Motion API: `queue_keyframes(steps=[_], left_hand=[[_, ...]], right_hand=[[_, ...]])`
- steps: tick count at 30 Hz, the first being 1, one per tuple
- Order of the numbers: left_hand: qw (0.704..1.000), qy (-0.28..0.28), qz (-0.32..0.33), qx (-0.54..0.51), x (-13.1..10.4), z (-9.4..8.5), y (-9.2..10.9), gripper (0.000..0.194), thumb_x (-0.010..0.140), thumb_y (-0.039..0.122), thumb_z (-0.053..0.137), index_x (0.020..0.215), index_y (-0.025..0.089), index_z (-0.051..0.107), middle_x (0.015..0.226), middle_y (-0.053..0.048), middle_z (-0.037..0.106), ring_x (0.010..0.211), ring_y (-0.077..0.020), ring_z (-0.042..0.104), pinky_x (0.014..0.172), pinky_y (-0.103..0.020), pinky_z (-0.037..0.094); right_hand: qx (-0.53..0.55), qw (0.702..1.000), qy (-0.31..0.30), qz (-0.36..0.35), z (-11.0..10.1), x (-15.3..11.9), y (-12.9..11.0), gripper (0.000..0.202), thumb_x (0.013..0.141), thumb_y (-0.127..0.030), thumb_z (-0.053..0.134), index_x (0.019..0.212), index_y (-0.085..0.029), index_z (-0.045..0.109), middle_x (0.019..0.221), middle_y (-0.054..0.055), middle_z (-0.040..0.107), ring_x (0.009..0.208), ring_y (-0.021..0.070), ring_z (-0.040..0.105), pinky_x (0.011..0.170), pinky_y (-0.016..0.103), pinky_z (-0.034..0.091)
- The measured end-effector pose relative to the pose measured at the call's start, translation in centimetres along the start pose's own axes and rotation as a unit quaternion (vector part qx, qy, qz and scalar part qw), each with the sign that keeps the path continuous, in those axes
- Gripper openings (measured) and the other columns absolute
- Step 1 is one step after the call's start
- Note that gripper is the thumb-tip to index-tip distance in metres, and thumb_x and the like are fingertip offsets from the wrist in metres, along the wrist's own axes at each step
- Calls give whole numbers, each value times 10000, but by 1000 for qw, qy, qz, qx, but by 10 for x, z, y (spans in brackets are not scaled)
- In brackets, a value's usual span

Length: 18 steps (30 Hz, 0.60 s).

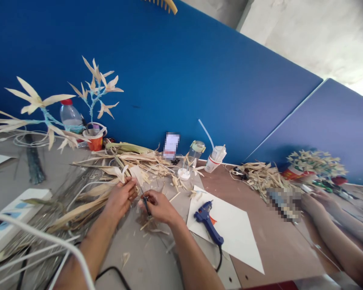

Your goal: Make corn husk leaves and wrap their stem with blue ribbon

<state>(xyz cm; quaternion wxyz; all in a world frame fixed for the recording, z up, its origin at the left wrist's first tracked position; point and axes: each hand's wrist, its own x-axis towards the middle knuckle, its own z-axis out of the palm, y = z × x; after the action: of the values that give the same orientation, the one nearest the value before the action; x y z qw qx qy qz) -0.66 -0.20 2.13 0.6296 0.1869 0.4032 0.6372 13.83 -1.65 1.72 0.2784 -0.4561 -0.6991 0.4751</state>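
White curved cable (pixel 75 248) crosses over the near-left corner of the grey desk (pixel 145 257); left hand (pixel 122 196), nearly closed, pinches pale dry husk (pixel 136 174); right hand (pixel 160 205) curls around slim dark scissors (pixel 145 203).

The wall (pixel 175 80) is bright blue. The petal (pixel 136 175) is creamy white and the scissors (pixel 147 205) are black. The dry leaves (pixel 143 159) are tan with a bit of green. The glue gun (pixel 209 225) is dark blue with an orange trigger (pixel 213 220), and the paper (pixel 242 229) is white. The stems (pixel 92 102) are light blue.
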Motion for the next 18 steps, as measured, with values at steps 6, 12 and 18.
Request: queue_keyframes(steps=[6, 12, 18], left_hand=[[1000, 0, 13, -5, 1, -2, -1, 318, 569, 195, 788, 695, 174, 497, 443, 118, 389, 327, -19, 285, 338, -160, 223], [1000, 0, 13, -4, 1, -1, 0, 334, 565, 208, 799, 689, 163, 492, 464, 109, 413, 337, -16, 305, 340, -153, 239], [1000, -6, 19, -12, 1, -1, 1, 356, 549, 206, 809, 672, 169, 476, 437, 123, 360, 328, -12, 252, 334, -156, 216]], right_hand=[[17, 1000, -5, -6, 1, 0, 2, 194, 774, -349, 602, 880, -189, 631, 568, -40, 533, 521, 107, 469, 492, 214, 327], [49, 999, -10, 14, 1, 0, 0, 170, 755, -330, 613, 855, -193, 616, 549, -48, 523, 498, 104, 466, 480, 214, 335], [55, 998, -7, 14, 3, 1, 0, 152, 750, -303, 612, 855, -192, 612, 539, -47, 530, 493, 107, 478, 478, 214, 343]])
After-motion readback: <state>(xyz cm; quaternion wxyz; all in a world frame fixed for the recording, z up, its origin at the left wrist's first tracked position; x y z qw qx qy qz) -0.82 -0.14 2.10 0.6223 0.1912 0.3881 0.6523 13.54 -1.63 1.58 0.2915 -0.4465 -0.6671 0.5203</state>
